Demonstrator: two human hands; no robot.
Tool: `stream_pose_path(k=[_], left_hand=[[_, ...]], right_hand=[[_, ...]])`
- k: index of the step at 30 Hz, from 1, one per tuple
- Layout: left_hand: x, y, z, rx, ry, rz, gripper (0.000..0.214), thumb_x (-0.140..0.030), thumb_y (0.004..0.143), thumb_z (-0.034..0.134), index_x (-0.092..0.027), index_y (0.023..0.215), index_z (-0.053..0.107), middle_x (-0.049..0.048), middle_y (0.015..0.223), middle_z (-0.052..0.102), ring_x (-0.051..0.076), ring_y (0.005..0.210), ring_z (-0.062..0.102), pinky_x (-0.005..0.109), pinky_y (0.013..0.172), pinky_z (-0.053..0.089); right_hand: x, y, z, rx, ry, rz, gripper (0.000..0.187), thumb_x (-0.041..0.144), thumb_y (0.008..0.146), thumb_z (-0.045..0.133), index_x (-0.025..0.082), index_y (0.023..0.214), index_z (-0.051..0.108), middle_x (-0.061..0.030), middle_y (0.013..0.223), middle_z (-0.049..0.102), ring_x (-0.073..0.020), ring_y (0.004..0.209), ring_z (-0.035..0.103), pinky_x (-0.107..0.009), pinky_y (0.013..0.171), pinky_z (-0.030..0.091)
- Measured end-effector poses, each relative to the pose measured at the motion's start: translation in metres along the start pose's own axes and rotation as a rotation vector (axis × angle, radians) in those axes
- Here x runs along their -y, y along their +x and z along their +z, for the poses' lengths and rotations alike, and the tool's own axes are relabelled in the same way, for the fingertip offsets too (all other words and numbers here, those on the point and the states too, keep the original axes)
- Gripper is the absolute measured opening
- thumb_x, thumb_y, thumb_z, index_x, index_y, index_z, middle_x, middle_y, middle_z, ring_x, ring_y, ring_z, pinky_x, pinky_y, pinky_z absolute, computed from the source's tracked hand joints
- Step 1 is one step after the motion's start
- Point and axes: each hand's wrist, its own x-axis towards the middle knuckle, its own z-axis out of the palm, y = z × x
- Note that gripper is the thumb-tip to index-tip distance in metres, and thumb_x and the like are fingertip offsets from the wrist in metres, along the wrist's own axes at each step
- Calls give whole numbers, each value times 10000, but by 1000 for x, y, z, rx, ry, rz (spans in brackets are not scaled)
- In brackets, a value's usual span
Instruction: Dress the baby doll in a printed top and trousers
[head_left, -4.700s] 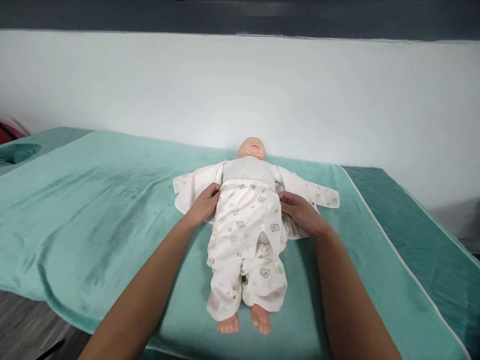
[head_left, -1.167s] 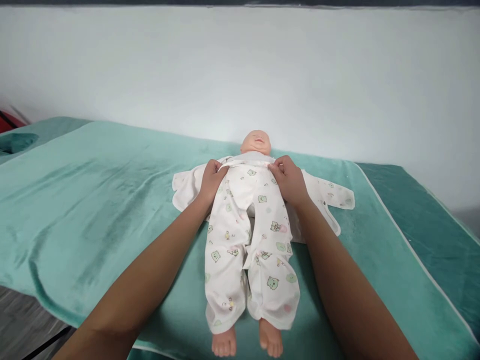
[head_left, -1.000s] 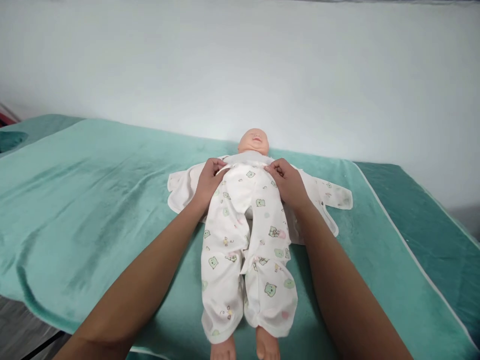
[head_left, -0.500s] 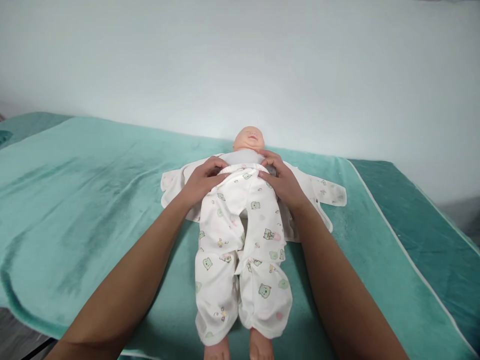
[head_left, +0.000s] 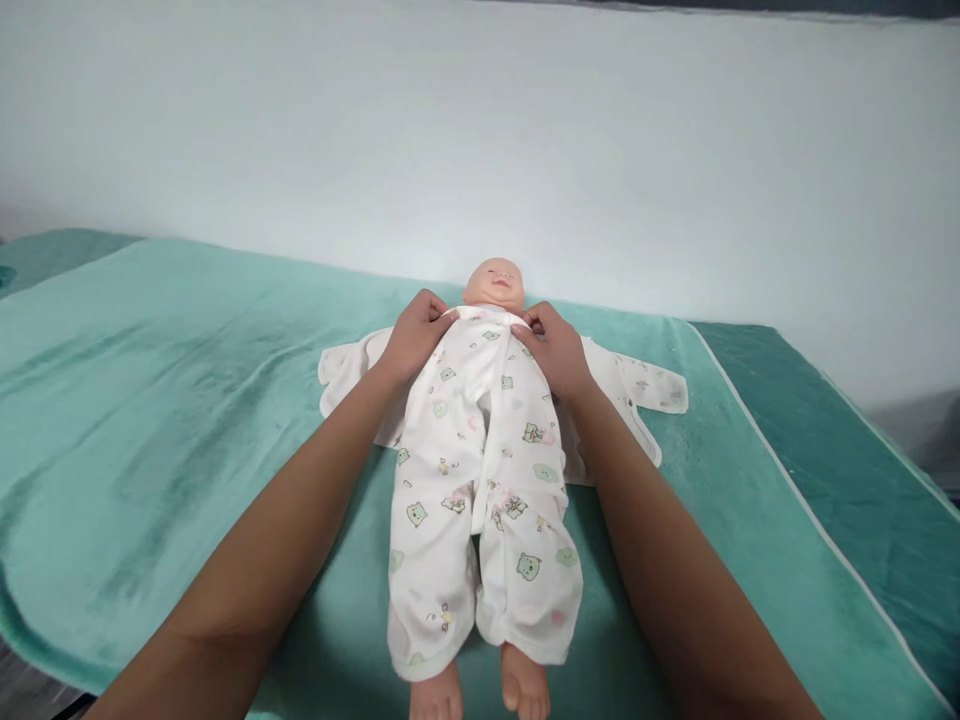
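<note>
A baby doll [head_left: 493, 284] lies on its back on a teal towel [head_left: 180, 380], head towards the wall. White printed trousers [head_left: 480, 470] cover its legs and torso, with the waistband pulled up near its neck. My left hand [head_left: 417, 335] is closed on the left side of the waistband. My right hand [head_left: 552, 349] is closed on the right side. An open white jacket [head_left: 637, 390] is spread flat under the doll, sleeves out to both sides. The doll's bare feet [head_left: 480, 690] stick out of the trouser legs at the bottom.
The towel covers a padded table whose darker green top [head_left: 840, 450] shows at the right. A white wall [head_left: 480, 150] runs close behind the doll's head. The table's front edge lies at the lower left.
Over the past seconds both hands have drawn the trousers' waistband from the doll's waist up to its chest, hiding the grey torso. In the last half second it went a little higher.
</note>
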Motion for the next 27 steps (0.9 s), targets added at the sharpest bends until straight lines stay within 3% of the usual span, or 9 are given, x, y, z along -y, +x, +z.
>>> stream_pose_path(k=[5, 9, 12, 16, 20, 23, 27], left_hand=[[0, 3, 3, -1, 35, -57, 157, -322, 912, 587, -223, 824, 503, -23, 725, 528, 154, 699, 505, 291, 651, 369], [4, 1, 10, -94, 199, 23, 140, -272, 933, 534, -242, 840, 433, -18, 721, 521, 172, 686, 489, 314, 664, 380], [10, 1, 15, -142, 344, 116, 123, -250, 950, 487, -249, 853, 412, 37, 853, 626, 219, 825, 561, 354, 761, 422], [19, 5, 16, -130, 404, 132, 102, -241, 956, 473, -248, 859, 440, 72, 1037, 720, 256, 998, 613, 424, 967, 402], [24, 5, 14, -90, 330, 121, 121, -336, 967, 492, -249, 887, 518, 58, 1086, 749, 245, 1034, 642, 404, 998, 402], [26, 0, 12, -81, 319, 172, 190, -375, 973, 483, -250, 986, 625, 66, 1126, 749, 261, 1104, 629, 412, 1039, 371], [27, -9, 8, -52, 319, 225, 297, -296, 946, 486, -270, 1155, 695, 67, 1240, 726, 276, 1209, 591, 428, 1104, 307]], right_hand=[[-6, 12, 4, -39, -59, 10, 178, 396, 886, 560, 254, 809, 486, 14, 801, 629, -193, 762, 548, -316, 706, 388], [-11, 20, 6, -35, -39, 33, 184, 364, 868, 570, 253, 781, 451, 21, 740, 591, -192, 749, 537, -316, 698, 378], [-12, 23, 7, -34, -6, 47, 188, 348, 851, 583, 248, 766, 446, 20, 754, 589, -186, 751, 537, -321, 708, 385], [-12, 21, 8, -25, 92, 60, 164, 369, 847, 594, 239, 794, 509, 2, 852, 644, -182, 769, 566, -337, 743, 429], [-14, 15, 7, 2, 158, -62, 198, 371, 879, 568, 252, 1006, 662, -37, 1108, 697, -216, 956, 623, -379, 879, 468], [-16, 9, 5, 39, 50, -195, 327, 410, 950, 479, 283, 1116, 730, -44, 1203, 703, -247, 1152, 584, -435, 1044, 392], [-17, -1, 0, 70, -47, -207, 416, 430, 968, 445, 284, 1254, 710, -64, 1278, 679, -262, 1198, 546, -469, 1093, 343]])
